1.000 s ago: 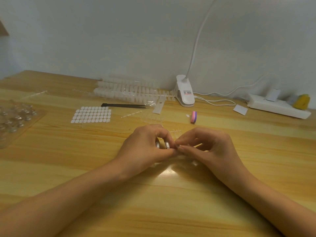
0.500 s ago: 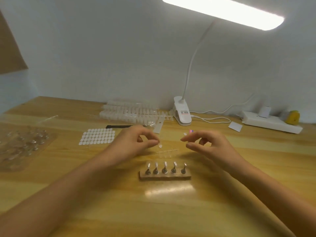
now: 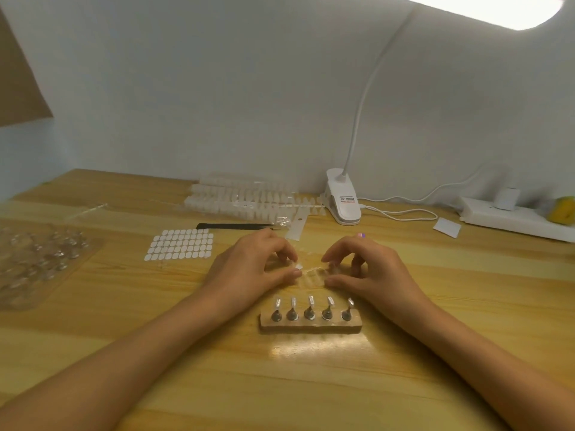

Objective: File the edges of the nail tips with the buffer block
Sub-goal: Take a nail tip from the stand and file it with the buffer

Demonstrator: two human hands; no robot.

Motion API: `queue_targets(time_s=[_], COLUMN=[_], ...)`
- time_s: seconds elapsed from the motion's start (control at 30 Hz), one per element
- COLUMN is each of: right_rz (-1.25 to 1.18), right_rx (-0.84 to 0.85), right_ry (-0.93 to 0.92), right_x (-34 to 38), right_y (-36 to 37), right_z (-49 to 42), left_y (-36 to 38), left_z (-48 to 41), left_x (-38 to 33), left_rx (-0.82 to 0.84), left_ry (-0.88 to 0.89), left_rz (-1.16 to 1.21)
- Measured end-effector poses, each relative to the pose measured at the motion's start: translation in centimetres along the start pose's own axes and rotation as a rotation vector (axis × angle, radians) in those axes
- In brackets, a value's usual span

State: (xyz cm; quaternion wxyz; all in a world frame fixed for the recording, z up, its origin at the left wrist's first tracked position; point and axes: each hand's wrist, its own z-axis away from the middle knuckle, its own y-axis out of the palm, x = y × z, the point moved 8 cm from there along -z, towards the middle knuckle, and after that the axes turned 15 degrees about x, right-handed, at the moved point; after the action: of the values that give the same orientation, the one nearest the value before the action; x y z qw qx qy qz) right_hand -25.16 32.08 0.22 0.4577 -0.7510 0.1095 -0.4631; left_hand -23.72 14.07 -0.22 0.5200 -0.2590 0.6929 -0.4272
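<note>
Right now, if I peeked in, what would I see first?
The left hand and right hand meet in the middle of the table, fingertips at a small clear strip. Nearer us stands a wooden block with five metal pegs. A bright lamp glows top right.

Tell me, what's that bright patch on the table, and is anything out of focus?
Head view: the patch is glare, likely the lit lamp head mirrored in the glossy table; the yellow object at the right edge and the clear tray at the left edge look blurred.
</note>
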Motion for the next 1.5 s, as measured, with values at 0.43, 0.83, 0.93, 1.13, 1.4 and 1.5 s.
queue_targets(time_s=[0.43, 0.83, 0.93, 1.13, 1.4, 1.5], right_rz=[0.225, 0.437, 0.463, 0.516, 0.175, 0.229], right_rx=[-0.101, -0.158, -0.159, -0.226, -0.183, -0.213], right_ry=[-0.092, -0.158, -0.165, -0.217, 0.018, 0.058], right_x=[2.1, 4.0, 3.9, 4.3, -0.4, -1.3], right_y=[-0.4, -0.3, -0.4, -0.7, -1.8, -2.7], right_z=[0.8, 1.4, 1.4, 1.6, 0.3, -0.1], left_y=[-0.7, -1.1, -1.2, -1.2, -1.2, -1.2], left_z=[0.2, 1.0, 0.9, 0.4, 0.5, 0.4], left_x=[0.2, -0.9, -0.6, 1.3, 2.3, 2.3], left_rx=[-0.076, -0.136, -0.157, -0.135, -0.141, -0.127], left_ry=[0.081, 0.084, 0.072, 0.0, -0.035, -0.023], left_rz=[0.257, 0.005, 0.067, 0.396, 0.596, 0.627])
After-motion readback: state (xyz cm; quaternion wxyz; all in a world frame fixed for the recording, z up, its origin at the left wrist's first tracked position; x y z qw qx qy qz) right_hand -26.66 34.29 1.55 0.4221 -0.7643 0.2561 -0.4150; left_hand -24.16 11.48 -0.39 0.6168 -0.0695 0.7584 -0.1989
